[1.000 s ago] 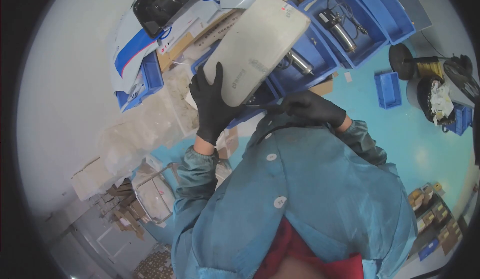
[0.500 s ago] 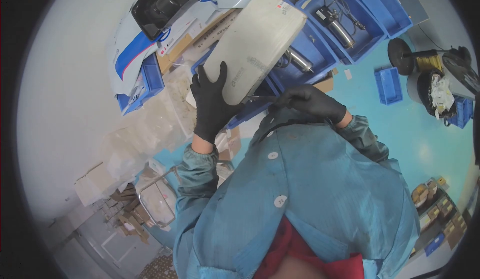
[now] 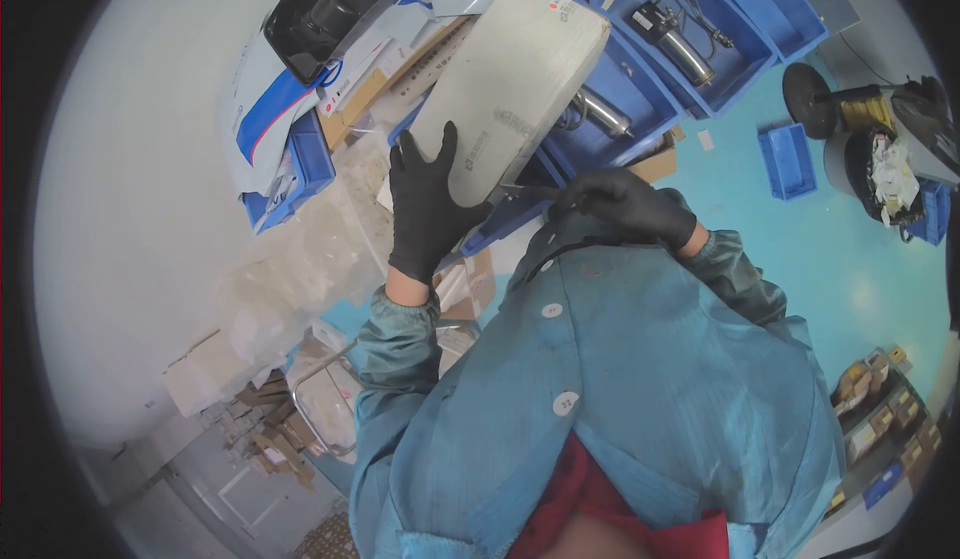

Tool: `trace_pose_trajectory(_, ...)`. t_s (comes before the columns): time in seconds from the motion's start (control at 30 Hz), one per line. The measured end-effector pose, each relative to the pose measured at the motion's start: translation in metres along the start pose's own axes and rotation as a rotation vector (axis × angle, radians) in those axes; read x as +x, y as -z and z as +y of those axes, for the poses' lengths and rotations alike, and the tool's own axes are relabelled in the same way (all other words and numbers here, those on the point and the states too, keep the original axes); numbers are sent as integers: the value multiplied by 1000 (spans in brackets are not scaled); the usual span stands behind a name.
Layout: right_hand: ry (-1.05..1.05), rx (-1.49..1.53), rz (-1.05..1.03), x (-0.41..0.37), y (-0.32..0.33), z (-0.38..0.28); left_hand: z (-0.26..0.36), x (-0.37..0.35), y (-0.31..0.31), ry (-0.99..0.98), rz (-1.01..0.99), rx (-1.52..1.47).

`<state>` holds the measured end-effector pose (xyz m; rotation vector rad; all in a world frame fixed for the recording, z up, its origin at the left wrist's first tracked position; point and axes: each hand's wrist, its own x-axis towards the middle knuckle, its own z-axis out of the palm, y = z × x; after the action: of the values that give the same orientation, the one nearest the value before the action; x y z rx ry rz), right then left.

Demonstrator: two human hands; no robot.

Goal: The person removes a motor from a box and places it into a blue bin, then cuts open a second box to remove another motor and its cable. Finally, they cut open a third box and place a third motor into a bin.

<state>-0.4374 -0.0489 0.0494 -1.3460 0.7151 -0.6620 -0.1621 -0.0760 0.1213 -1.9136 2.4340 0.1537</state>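
A long whitish box (image 3: 530, 69) with small printed marks lies at a slant across the blue bins. My left hand (image 3: 430, 199), in a black glove, grips its near end, with the fingers spread along the left side and the thumb by the near edge. My right hand (image 3: 630, 207), also gloved in black, is closed near the front of my coat. From its fingers a thin, narrow tool (image 3: 522, 190) points left to the box's near corner. Its kind is too small to tell, and its rear is hidden in the hand.
Blue bins (image 3: 745, 59) beyond the box hold metal cylinders (image 3: 688, 61) with cables. A black plastic tray (image 3: 330, 24) and a printed bag (image 3: 275, 119) are at upper left. On the floor at right stand a small blue bin (image 3: 787, 162) and a waste bin (image 3: 850, 164).
The view has shifted slightly. Both hands keep nearly the same hold, with the thin tool still at the box's near corner and tilted a little differently.
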Motion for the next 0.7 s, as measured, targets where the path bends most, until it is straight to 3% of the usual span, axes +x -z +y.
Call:
trace_pose_trajectory(0.1,-20,2,14,-2,3,0,4,-1,1,-66,14,46)
trace_pose_trajectory(0.3,-46,-70,15,-3,-2,-7,-3,-5,0,-113,-154,32)
trace_pose_trajectory(0.5,-114,-74,-20,-2,-2,-12,-10,-8,-6,-234,-58,106)
trace_pose_trajectory(0.7,-130,-89,-21,0,-5,-18,-6,-8,-4,-204,-92,101)
